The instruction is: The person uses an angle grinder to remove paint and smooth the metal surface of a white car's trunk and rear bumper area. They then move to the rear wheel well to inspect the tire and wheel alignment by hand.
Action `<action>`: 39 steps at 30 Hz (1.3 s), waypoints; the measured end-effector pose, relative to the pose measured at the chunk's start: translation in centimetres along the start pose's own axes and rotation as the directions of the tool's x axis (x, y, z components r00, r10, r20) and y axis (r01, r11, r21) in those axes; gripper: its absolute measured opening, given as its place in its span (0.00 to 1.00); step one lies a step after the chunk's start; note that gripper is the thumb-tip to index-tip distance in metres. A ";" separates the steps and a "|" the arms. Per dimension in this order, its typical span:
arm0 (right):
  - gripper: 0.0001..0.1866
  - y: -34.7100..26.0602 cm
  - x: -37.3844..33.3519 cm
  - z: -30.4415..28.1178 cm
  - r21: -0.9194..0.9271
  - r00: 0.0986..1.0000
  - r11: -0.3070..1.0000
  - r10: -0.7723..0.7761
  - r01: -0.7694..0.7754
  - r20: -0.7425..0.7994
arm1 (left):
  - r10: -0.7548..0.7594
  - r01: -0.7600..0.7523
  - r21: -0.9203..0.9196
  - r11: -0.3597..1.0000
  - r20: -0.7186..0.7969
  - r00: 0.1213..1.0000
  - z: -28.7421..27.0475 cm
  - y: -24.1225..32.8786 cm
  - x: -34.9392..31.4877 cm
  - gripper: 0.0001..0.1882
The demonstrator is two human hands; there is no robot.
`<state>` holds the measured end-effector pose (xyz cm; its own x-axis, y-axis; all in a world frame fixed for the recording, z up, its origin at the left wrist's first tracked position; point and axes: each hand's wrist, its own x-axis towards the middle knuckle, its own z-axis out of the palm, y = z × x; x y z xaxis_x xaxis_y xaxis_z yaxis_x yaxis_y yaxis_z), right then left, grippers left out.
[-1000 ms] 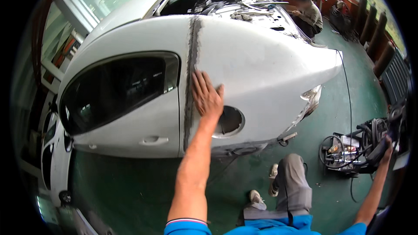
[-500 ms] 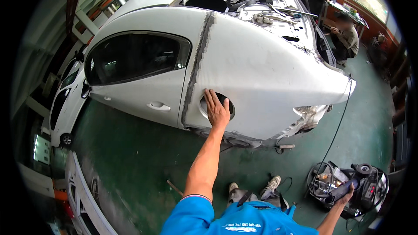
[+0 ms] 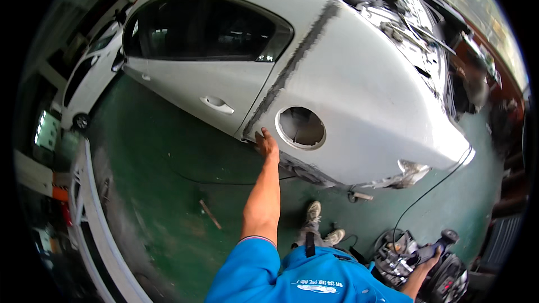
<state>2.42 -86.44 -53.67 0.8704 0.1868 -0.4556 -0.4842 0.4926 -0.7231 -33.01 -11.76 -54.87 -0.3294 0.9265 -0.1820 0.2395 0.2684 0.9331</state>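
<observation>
Rear quarter panel [image 3: 359, 95] stands before us, sanded dull, its dark seam [image 3: 292, 62] bare, unpainted. Our left hand [image 3: 265, 143] rests open-fingered at its lower edge; our right hand [image 3: 428, 258] grips a power tool [image 3: 435, 249].

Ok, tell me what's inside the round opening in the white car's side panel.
Inside the round opening only a bare, grey recessed cavity shows; no cap or flap is visible. Its depths are too shadowed to tell. The left hand rests beside it.

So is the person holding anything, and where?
Right hand holds a dark power tool by its handle; left hand only rests flat on the car panel.
</observation>
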 end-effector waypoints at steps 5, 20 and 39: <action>0.25 0.9 -1.1 5.1 -0.069 0.999 0.997 -0.045 0.043 -0.031 | -0.067 0.033 -0.147 0.989 -0.235 0.970 4.0 -2.1 3.9 0.43; 0.19 2.1 -1.7 14.4 -0.167 0.992 0.986 -0.021 0.000 -0.126 | -0.243 0.028 -0.637 0.770 -0.252 0.937 2.9 -11.1 13.0 0.32; 0.24 0.5 2.8 12.2 -0.123 0.997 0.992 -0.038 0.029 -0.073 | -0.356 0.376 -0.461 0.804 0.135 0.925 5.0 -20.3 1.1 0.33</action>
<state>5.70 -75.28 -48.97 0.8795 0.1054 -0.4642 -0.4660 0.3898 -0.7943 -33.72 -14.87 -75.60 -0.2669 0.7970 -0.5418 -0.3524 0.4426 0.8246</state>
